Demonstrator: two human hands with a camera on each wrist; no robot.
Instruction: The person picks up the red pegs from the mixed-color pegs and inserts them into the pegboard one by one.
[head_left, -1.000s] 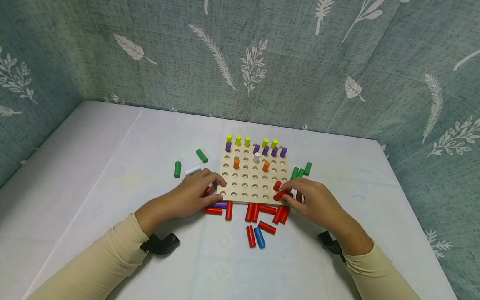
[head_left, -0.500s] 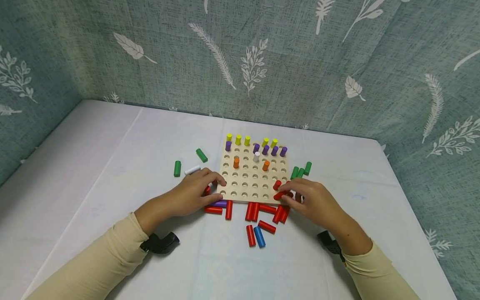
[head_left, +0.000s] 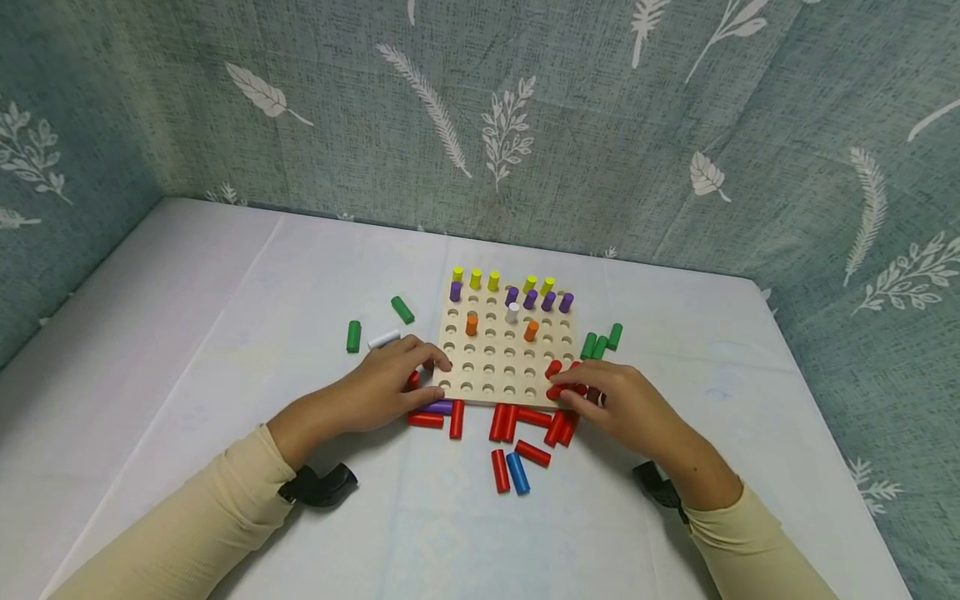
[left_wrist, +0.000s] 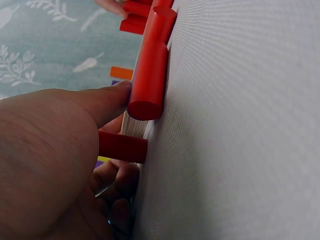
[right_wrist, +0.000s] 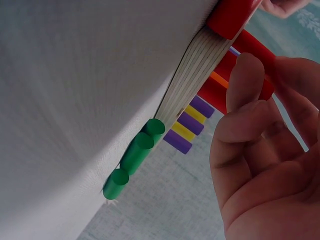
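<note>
A square wooden pegboard lies mid-table with yellow, purple, orange, white and red pegs upright in some holes. At its near right corner my right hand pinches a red peg between thumb and finger, close to a standing red peg. The held peg's lower end is partly hidden by the fingers. Meanwhile my left hand rests at the board's left edge, thumb and forefinger touching it with nothing pinched. Beneath that hand lie a purple peg and a red peg, partly covered.
Several loose red pegs lie along the board's near edge, with a blue peg in front. Green pegs lie to the right. Two more green pegs and a white peg are on the left. A patterned cloth hangs behind.
My right hand has shifted slightly left, and its fingertips have come closer to the standing red peg and the near right corner holes. The left hand stays in place.
</note>
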